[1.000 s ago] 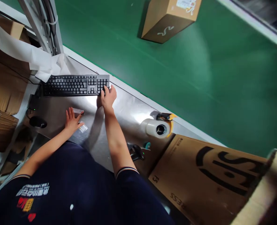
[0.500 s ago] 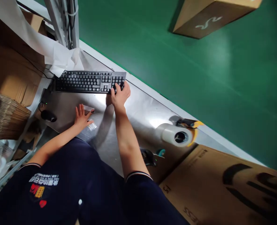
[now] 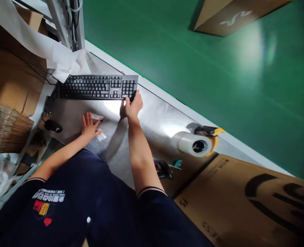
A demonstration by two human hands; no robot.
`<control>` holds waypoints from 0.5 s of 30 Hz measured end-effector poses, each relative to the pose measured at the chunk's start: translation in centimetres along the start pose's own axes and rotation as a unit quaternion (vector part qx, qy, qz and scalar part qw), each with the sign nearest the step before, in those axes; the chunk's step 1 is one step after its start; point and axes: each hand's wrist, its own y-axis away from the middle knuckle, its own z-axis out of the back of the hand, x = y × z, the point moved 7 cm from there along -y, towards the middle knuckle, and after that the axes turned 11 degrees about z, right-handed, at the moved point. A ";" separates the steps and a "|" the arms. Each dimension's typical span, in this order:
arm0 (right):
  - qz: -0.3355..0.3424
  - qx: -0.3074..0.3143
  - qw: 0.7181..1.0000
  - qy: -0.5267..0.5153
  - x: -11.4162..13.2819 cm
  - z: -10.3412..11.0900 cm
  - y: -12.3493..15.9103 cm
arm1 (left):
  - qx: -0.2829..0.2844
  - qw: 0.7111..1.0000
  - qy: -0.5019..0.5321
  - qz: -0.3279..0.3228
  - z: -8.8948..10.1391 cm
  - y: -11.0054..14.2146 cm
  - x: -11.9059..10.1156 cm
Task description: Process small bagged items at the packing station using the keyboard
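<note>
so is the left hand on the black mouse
No, the black mouse lies apart from the left hand, with bare metal tabletop showing between them.

Roll (image 3: 184,142) is lying sideways | carton (image 3: 229,202) is sitting right of roll | box (image 3: 226,22) is resting beyond roll | cardboard stack (image 3: 11,128) is sitting left of roll
</note>
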 end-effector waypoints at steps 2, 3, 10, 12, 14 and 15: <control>0.006 0.005 1.000 -0.004 0.2 0.2 0.0 | 0.003 1.000 -0.001 0.001 0.0 0.0 0.0; 0.009 0.006 1.000 -0.005 0.3 0.3 -0.1 | 0.004 1.000 -0.001 0.001 0.0 0.0 0.0; 0.013 0.004 1.000 -0.001 0.1 0.4 -0.1 | 0.000 1.000 0.002 0.001 -0.1 -0.1 0.1; 0.009 0.011 1.000 -0.001 -0.1 0.2 -0.1 | -0.005 1.000 0.001 0.002 -0.1 -0.1 0.1; 0.001 0.018 1.000 -0.004 -0.2 0.0 -0.2 | -0.011 1.000 0.001 0.000 -0.1 -0.1 0.1; -0.004 0.020 1.000 -0.006 -0.3 0.0 -0.1 | -0.012 1.000 0.002 -0.001 0.0 -0.1 0.1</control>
